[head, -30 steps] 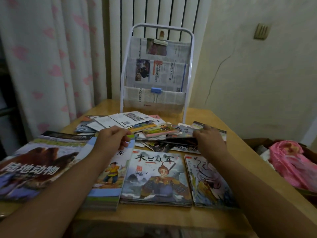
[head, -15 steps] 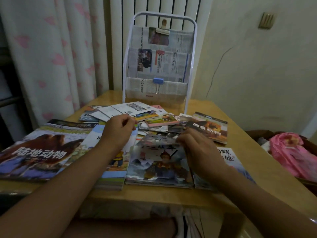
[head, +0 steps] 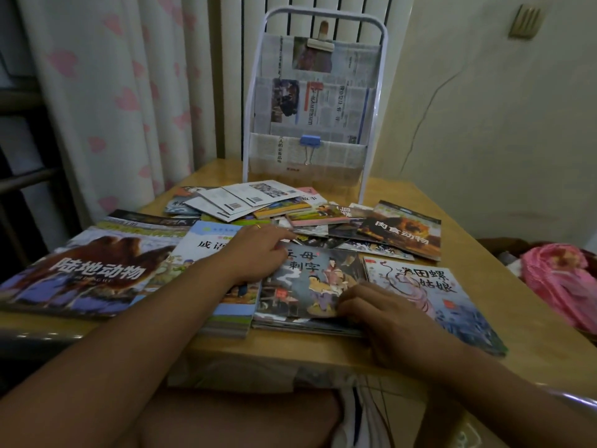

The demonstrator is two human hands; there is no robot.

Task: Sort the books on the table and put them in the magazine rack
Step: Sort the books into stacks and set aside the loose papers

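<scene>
step: sorting | book: thin glossy blue-grey picture book (head: 315, 279) tops bench-centre stack, white wire magazine rack (head: 315, 101) at 12 o'clock | right hand (head: 384, 313) fingers curled on its near edge, left hand (head: 258, 253) flat at its 10 o'clock corner | handling: light, floppy, slippery; I'd grip the spine edge

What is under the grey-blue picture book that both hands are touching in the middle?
The grey-blue picture book tops a stack of thin books; only their edges show, covers hidden. The left hand rests on its upper left corner, the right hand on its lower right.
</scene>
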